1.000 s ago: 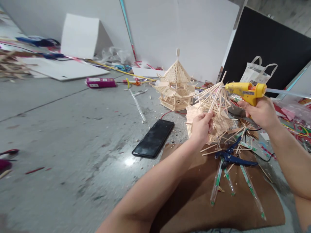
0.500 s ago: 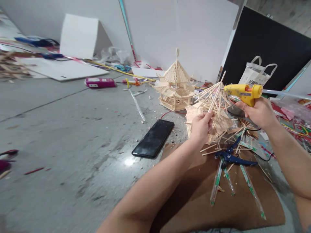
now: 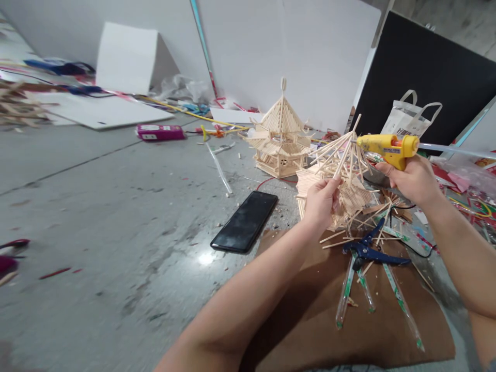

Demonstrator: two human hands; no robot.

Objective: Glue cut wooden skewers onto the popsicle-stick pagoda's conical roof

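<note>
Above brown cardboard (image 3: 310, 320), a pale stick roof frame (image 3: 344, 165) — thin sticks fanning from one peak (ends ragged) — is pinched by the left hand (image 3: 320, 204); a yellow glue gun (image 3: 387, 147) is gripped by the right hand (image 3: 414, 181), nozzle at the peak.

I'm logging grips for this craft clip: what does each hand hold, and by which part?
Left hand: the stick roof frame, pinched at one sloping stick. Right hand: the yellow glue gun, by its grip.

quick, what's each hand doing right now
Left hand: closed on a stick of the unfinished stick roof.
Right hand: closed on the yellow glue gun, nozzle at the roof's peak.
</note>
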